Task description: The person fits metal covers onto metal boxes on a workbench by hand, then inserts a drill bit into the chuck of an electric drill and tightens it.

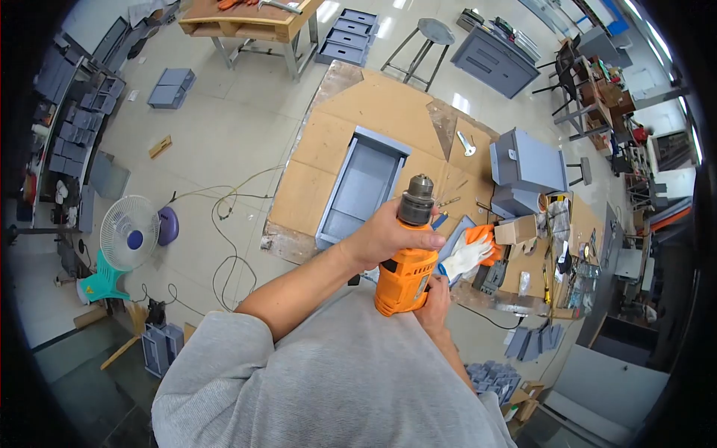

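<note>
An orange electric drill [404, 281] is held upright close against my grey shirt, its dark metal chuck pointing away from me. My left hand [385, 237] is wrapped round the front of the drill body, just below the chuck. On the other side, my right hand [435, 305] is closed at the drill's handle; its fingers are partly hidden behind the body. Beyond the drill, a grey metal drawer [364, 183] lies on a cardboard-covered table [314, 149]. White and orange work gloves [469, 252] lie to the right of the drill.
A grey metal cabinet [529, 163] stands at the table's right side, near an open cardboard box [517, 231] and loose tools. A white fan [131, 231] and trailing cables [224, 216] are on the floor at left. Beyond the table stands a round stool [435, 31].
</note>
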### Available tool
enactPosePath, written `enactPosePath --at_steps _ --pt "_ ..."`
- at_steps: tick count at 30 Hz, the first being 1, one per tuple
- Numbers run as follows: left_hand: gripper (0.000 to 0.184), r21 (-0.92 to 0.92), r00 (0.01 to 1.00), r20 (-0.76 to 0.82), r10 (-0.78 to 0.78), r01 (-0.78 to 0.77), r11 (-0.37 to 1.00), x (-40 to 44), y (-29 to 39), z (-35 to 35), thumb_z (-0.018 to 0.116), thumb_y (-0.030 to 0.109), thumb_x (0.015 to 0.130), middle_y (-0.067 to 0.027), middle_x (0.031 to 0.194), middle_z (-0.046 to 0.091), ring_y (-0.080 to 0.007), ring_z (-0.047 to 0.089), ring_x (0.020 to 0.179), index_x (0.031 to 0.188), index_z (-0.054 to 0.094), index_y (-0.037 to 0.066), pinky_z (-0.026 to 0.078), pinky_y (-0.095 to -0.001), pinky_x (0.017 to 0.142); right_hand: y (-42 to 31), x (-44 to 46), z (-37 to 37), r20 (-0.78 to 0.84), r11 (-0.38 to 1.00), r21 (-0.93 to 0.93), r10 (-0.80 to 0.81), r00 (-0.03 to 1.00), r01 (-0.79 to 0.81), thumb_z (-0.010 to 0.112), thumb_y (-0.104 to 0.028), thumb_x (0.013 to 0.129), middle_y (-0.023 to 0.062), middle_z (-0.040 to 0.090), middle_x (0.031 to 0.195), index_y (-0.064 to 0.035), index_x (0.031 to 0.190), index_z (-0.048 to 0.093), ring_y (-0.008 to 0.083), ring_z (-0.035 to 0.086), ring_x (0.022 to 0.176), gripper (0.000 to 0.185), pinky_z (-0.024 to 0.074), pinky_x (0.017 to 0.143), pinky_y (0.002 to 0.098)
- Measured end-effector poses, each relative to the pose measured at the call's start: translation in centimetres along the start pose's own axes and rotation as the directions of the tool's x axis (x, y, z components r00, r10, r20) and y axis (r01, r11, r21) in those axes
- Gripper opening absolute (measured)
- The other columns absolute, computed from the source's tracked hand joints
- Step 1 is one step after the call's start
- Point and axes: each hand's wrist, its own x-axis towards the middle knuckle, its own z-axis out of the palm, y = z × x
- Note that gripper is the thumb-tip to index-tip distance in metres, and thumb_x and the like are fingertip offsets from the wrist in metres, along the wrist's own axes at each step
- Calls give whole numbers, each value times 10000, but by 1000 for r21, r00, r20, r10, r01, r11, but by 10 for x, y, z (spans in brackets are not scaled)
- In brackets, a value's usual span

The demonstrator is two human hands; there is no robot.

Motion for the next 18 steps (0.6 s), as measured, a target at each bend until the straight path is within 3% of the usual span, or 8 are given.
enactPosePath --at_steps 3,6,9,12,15,18 --pt "511 -23 1000 13 -21 22 999 2 1 1 853 195 708 -11 867 581 -123 610 812 1086 539 55 490 -278 756 0 3 -2 43 1000 9 -11 999 10 818 -104 629 140 551 930 -27 1069 552 337 573 870 520 430 718 418" --pt "509 10 998 41 -37 37 999 7 -5 -7 796 129 763 -45 852 633 -185 676 896 1167 506 20 521 -339 835 -8 15 -12 132 1000 27 -9 991 5 840 -109 610 145 550 955 -23 1115 545 351 592 880 591 478 706 428" --pt "505 -3 996 62 -63 63 998 15 -11 -13 795 131 761 -43 845 630 -191 676 896 1164 510 27 521 -345 834 -13 20 -15 219 996 52 60 974 -73 853 -120 608 149 546 983 -28 1150 540 354 606 881 632 510 693 423" --pt "507 -18 997 52 -53 54 998 15 -15 -16 798 126 752 -57 849 643 -202 676 895 1163 514 36 522 -349 825 -9 18 -9 186 996 75 29 982 -44 858 -123 610 149 545 1002 -37 1166 540 342 607 864 646 510 676 412" --pt "489 14 997 54 -61 60 998 12 -11 -17 781 122 761 -84 859 658 -213 674 894 1163 515 39 522 -351 815 -19 23 -15 191 985 131 88 978 -114 859 -121 609 145 545 1013 -40 1183 537 339 600 890 663 508 707 406" --pt "468 -71 995 -24 -101 99 993 7 -4 -13 756 123 779 -110 867 668 -223 674 884 1169 513 38 522 -350 808 -16 16 -13 27 993 119 -8 1000 5 856 -118 618 138 545 1012 -40 1201 531 330 589 921 673 503 745 393"
